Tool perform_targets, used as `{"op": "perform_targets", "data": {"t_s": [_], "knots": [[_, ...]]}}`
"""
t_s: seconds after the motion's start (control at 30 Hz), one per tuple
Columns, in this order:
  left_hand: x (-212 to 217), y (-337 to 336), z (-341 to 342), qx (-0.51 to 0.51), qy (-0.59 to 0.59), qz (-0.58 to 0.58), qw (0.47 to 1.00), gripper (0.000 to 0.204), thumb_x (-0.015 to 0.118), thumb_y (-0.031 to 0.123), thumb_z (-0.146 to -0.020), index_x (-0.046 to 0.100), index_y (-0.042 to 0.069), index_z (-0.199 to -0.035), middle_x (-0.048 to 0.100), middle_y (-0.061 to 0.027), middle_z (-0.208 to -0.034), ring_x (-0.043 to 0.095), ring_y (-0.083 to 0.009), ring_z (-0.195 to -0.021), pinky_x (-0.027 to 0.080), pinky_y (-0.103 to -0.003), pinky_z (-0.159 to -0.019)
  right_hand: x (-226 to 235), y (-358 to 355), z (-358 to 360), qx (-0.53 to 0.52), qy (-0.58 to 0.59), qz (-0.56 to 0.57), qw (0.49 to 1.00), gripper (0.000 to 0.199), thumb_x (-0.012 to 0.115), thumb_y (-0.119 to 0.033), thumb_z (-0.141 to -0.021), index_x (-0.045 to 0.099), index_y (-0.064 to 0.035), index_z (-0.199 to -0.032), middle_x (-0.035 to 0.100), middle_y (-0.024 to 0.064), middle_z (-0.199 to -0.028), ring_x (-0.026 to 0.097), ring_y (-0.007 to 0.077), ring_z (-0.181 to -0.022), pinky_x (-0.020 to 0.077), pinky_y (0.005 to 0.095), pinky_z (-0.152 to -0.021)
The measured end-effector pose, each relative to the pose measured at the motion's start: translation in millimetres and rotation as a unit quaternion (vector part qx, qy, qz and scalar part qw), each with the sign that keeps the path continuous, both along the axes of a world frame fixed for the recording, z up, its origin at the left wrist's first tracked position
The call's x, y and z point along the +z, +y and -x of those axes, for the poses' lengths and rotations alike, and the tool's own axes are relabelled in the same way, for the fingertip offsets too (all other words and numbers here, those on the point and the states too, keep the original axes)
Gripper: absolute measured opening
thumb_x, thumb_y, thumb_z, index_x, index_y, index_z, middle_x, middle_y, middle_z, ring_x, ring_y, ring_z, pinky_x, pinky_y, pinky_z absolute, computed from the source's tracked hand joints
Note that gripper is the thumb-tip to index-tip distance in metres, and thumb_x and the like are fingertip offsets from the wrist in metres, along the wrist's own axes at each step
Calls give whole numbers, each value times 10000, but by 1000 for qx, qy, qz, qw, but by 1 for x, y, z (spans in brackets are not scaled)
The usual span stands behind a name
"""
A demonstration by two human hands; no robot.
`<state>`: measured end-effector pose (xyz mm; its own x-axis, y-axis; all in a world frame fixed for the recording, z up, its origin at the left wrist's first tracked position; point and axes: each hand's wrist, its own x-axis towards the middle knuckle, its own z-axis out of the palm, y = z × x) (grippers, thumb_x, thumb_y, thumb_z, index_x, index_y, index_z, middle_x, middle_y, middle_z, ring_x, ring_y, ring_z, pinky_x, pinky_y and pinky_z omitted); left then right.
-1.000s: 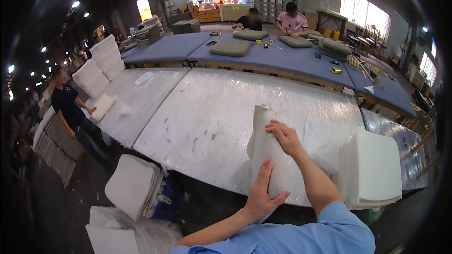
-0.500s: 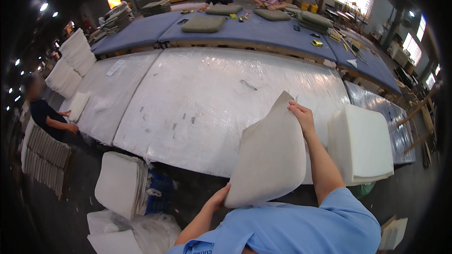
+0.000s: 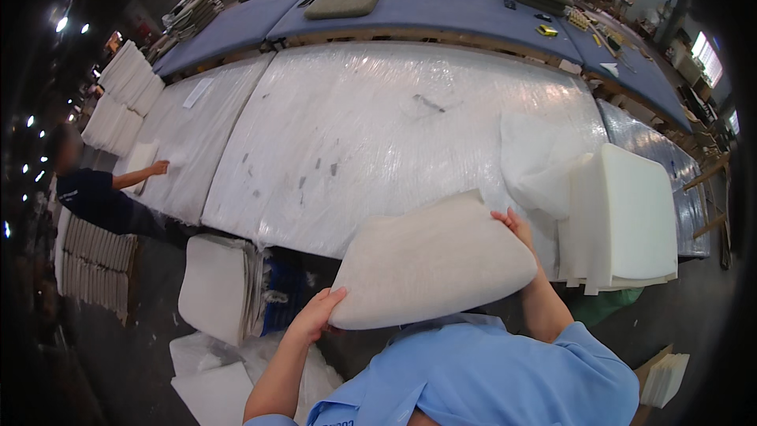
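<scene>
A beige, fabric-covered seat cushion is held in front of my body, tilted over the near edge of the plastic-wrapped table. My left hand grips its lower left corner, thumb on top and fingers underneath. At its right edge is my right hand, fingers bent against the border; part of the hand is behind the cushion. A stack of white foam pads stands just right of my right hand. Beside that stack, a thin, translucent white sheet lies crumpled on the table.
The plastic-wrapped table spans the middle. Behind it, a blue padded table carries green cushions and small tools. A co-worker stands at the left by stacked white pads. More white pads stand near my left arm.
The cushion has turned from steeply upright to wider and flatter, its top coming down toward me. My right hand has lowered with it. The translucent sheet now shows on the table.
</scene>
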<state>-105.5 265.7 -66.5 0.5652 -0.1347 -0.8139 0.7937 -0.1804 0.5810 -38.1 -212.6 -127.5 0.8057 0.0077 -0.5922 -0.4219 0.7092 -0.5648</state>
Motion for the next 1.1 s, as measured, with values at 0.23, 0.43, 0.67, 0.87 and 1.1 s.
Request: {"op": "perform_targets", "data": {"t_s": [0.23, 0.43, 0.67, 0.87, 1.1], "knots": [[-10, -9, 19, 53, 34, 90, 994, 635, 583, 489, -1014, 353, 217, -1541, 531, -79, -1417, 560, -266, -1237, 574, -528, -754, -18, -17, 13, 112, 86, 170, 975, 417, 623, -427, -1012, 743, -45, -1128, 716, 108, -1181, 697, 241, -1014, 560, 379, -898], [-28, -10, 22, 135, 32, 149, 979, 710, 643, 398, -1011, 301, 162, -1587, 512, -103, -1463, 557, -276, -1278, 570, -529, -887, -4, 4, -77, 421, -10, 554, 718, 439, 716, -362, -919, 730, -32, -1209, 746, 131, -1100, 694, 263, -1024, 541, 378, -907], [-73, -9, -18, 129, 55, 169, 976, 757, 683, 291, -994, 284, 76, -1601, 508, -132, -1507, 539, -253, -1342, 461, -422, -1114, -98, 101, -181, 555, -129, 651, 501, 394, 714, -267, -909, 709, -81, -1256, 683, 183, -1275, 651, 345, -1180, 525, 430, -1020], [-117, -11, -51, 101, 51, 72, 991, 790, 753, 334, -938, 351, 18, -1541, 555, -172, -1444, 563, -283, -1305, 476, -448, -1087, -135, 157, -184, 596, -38, 673, 436, 379, 705, -82, -893, 677, -86, -1271, 572, 207, -1367, 598, 383, -1263, 528, 438, -1048], [-125, -57, -135, -260, -112, -375, 883, 898, 762, 368, -888, 313, 67, -1605, 478, -258, -1509, 529, -404, -1350, 456, -466, -1101, -136, 123, -174, 519, -175, 691, 473, 178, 576, -98, -938, 612, -104, -1112, 636, 188, -1145, 643, 396, -1074, 516, 490, -886]]}}
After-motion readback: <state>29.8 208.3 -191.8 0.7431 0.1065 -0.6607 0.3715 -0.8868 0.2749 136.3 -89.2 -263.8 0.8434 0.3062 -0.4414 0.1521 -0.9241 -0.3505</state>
